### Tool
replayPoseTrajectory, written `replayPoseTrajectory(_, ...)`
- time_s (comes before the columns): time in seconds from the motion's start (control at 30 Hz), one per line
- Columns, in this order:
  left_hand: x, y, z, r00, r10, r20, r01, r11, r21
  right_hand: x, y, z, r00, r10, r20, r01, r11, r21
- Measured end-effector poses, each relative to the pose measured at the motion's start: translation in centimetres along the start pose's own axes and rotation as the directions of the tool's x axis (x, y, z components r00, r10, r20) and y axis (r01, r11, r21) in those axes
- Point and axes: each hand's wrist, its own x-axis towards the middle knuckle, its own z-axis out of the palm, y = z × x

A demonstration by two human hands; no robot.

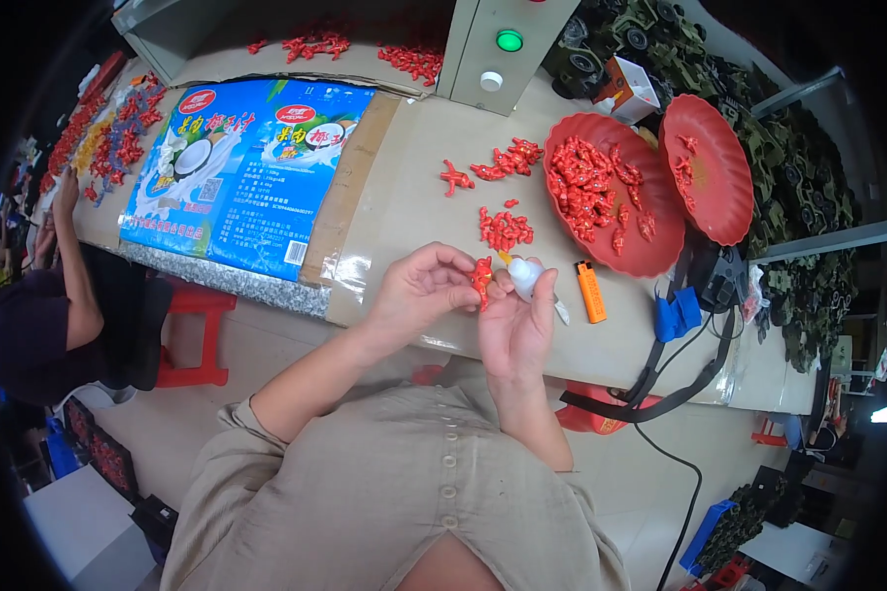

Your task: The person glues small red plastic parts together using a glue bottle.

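Over the table's near edge, my left hand (419, 294) pinches a small red toy figure (482, 280) between thumb and fingers. Close beside it, my right hand (520, 335) is closed around a small white squeeze bottle (524, 277) with an orange-yellow nozzle. The nozzle points up toward the figure; whether they touch I cannot tell. Just beyond my hands lies a pile of red toy figures (506, 229), with a single red figure (453, 178) farther off. An orange lighter (591, 293) rests right of my right hand.
A scalloped red bowl (616, 258) holds many red figures; a second red bowl (724, 222) holds a few. Black straps and a cable (650, 379) hang over the front edge. Flat blue printed cardboard (232, 177) covers the left. A co-worker's arm (81, 261) reaches in there.
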Motion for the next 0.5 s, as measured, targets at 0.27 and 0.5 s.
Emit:
replayPoseTrajectory(0.27, -0.7, 0.0, 0.2, 0.993, 0.121, 0.017, -0.121, 0.962, 0.245, -0.3, 0.7, -0.6, 0.999, -0.003, 0.051, 0.006, 0.999, -0.051)
replayPoseTrajectory(0.5, -0.8, 0.1, -1.3, 0.999, 0.037, -0.037, -0.030, 0.981, 0.191, -0.9, 0.0, -0.4, 0.991, 0.018, 0.135, -0.013, 0.999, -0.043)
